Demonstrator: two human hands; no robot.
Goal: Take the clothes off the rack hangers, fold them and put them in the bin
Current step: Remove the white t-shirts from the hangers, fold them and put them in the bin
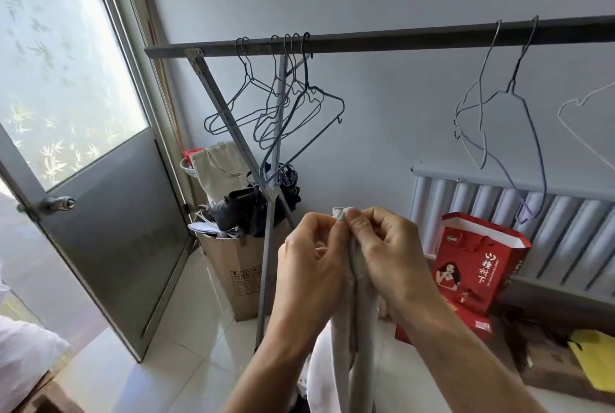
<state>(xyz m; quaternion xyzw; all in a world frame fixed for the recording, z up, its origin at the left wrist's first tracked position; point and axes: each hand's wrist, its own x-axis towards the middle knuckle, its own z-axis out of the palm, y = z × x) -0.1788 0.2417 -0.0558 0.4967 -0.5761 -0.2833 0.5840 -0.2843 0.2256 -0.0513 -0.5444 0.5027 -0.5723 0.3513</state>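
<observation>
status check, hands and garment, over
Left hand and right hand both pinch top of pale grey fabric garment. Thin wire hangers on dark metal rail bare. Nothing blocking hands.

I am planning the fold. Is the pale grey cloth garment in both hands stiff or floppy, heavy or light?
Probably floppy: the pale grey cloth garment hangs straight down in soft folds below the left hand and right hand. Likely light, since finger pinches at its top edge seem enough to hold it up.
</observation>
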